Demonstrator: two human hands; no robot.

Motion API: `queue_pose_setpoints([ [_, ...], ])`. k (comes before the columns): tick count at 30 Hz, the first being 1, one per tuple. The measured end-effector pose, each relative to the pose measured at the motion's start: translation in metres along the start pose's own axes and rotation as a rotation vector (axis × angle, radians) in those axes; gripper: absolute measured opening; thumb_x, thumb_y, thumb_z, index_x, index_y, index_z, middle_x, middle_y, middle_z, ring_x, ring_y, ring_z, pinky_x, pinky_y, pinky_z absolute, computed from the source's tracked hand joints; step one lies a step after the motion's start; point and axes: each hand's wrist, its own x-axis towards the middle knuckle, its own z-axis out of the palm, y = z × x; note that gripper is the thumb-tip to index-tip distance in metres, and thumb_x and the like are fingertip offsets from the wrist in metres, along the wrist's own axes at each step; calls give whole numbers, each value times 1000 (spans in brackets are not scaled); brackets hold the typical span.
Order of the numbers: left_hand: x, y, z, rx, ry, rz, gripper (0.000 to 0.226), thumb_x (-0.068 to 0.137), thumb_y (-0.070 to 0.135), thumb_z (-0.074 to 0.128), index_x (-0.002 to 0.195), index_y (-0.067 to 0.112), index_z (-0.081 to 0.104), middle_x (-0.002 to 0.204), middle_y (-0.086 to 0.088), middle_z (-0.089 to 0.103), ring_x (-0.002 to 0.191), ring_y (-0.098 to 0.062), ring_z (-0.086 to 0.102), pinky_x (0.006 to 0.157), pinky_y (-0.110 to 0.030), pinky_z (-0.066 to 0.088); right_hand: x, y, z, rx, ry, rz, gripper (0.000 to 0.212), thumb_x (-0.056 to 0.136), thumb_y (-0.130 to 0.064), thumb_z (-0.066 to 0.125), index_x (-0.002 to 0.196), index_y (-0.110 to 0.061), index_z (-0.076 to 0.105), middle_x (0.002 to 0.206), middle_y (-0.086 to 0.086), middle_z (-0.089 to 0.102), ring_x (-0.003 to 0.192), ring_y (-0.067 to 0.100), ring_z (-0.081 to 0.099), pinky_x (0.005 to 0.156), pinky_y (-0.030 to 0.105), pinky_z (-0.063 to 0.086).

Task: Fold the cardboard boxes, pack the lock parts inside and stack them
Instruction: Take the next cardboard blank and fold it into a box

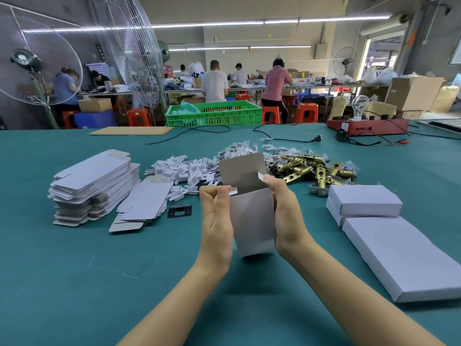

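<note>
Both my hands hold a white cardboard box (252, 221) upright above the green table (74, 283), its top lid flap standing open. My left hand (215, 221) grips the box's left side and pinches a small side flap. My right hand (287, 216) grips the right side, its thumb on the other side flap. A stack of flat box blanks (94, 186) lies to the left. Small white card inserts (184, 171) lie behind. Brass latch parts (316, 168) and bagged screws (239, 149) are piled beyond the box. Folded closed boxes (364, 203) sit at the right.
A black strike plate (179, 211) lies left of my hands. A row of closed boxes (404, 255) runs along the right. Cables, a red test board with a bulb (366, 126) and a green crate (214, 113) stand at the back. People work at far benches.
</note>
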Motion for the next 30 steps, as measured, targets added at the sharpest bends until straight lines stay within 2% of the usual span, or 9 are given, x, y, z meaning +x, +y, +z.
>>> queue_pose_setpoints([
  [4,-1,5,6,1,5,-17,17,89,40,48,73,44,53,96,-1,51,93,-22,43,86,-45,33,2,-3,1,-73,72,-59,26,76,-34,46,84,-16,62,87,-3,69,75,10,57,69,32,42],
  [7,-1,10,10,16,28,-37,11,84,38,50,76,45,52,89,12,57,91,-18,47,85,-39,37,2,-5,3,-103,133,-168,23,79,-25,42,88,-27,63,85,-14,67,75,-1,57,66,15,45],
  [9,2,13,13,-10,49,-83,12,81,37,50,82,49,52,96,9,60,93,-19,50,83,-39,40,4,-9,3,-53,175,-208,31,85,-14,46,95,-36,66,85,-14,68,78,-3,59,66,8,45],
  [11,6,15,15,-29,36,-123,24,81,33,48,92,54,52,100,1,65,89,-19,55,77,-37,45,5,-13,2,34,197,-200,43,88,0,47,92,-37,68,87,-6,70,81,5,63,72,18,50],
  [13,11,18,21,-25,5,-117,32,89,24,45,99,52,56,105,-2,69,85,-17,60,69,-30,51,6,-18,1,92,208,-172,47,89,4,45,85,-36,68,92,1,71,87,18,63,85,41,50],
  [15,18,21,27,-45,-5,-105,42,97,11,40,93,46,63,103,-3,71,86,-16,62,68,-27,53,9,-21,-1,124,228,-167,45,90,6,43,81,-32,67,89,1,69,88,21,61,91,50,45],
  [21,29,28,35,-4,-40,-75,52,99,0,40,70,34,68,94,-2,72,87,-15,64,80,-37,53,11,-25,-8,139,273,-183,36,93,4,41,76,-23,56,74,-4,61,76,13,55,81,38,41],
  [25,28,26,31,-11,-47,-104,46,99,0,40,70,26,65,93,-3,72,88,-17,64,81,-36,52,10,-24,-6,138,263,-140,41,92,1,41,66,-26,58,74,-1,64,80,18,57,84,40,43],
  [30,22,27,24,-40,-14,-85,53,98,-2,38,66,29,66,92,-3,74,93,-19,68,86,-36,54,5,-25,-2,150,119,-117,17,79,-23,49,66,-24,60,84,9,64,87,25,58,86,47,42],
])
